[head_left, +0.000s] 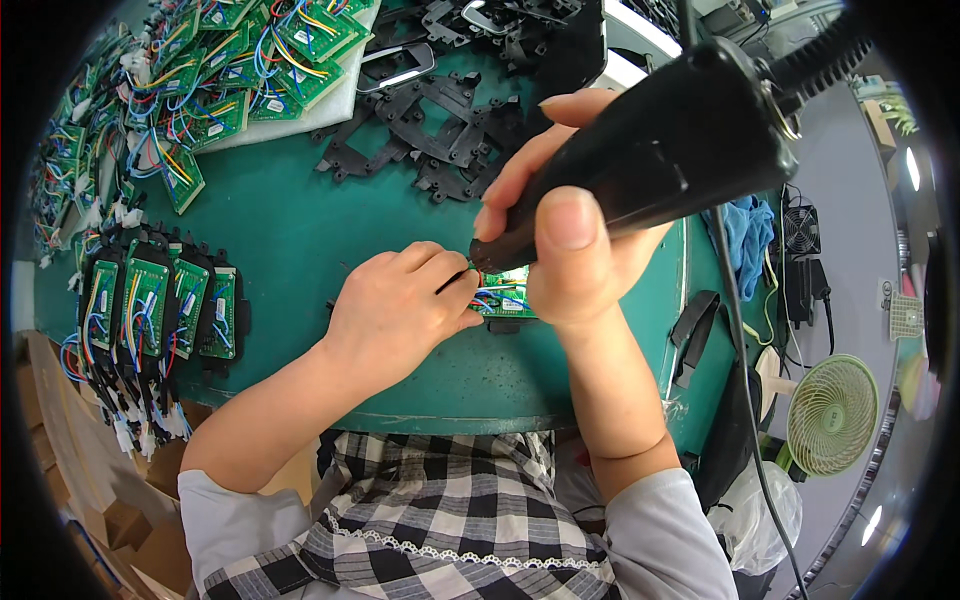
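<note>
Right hand [575,255] clenched around a black electric screwdriver [650,150], thumb on its barrel, tip down on a green circuit board [505,297] at table [300,230] centre. Left hand [400,305], at 9 o'clock of the board, fingers curled, pinching its edge and wires. Finished boards [160,305] lie at 9 o'clock of the left hand; black frames [440,140] at 12 o'clock.

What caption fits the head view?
Right hand presses a black electric screwdriver onto a green circuit board steadied by the left hand.
</note>
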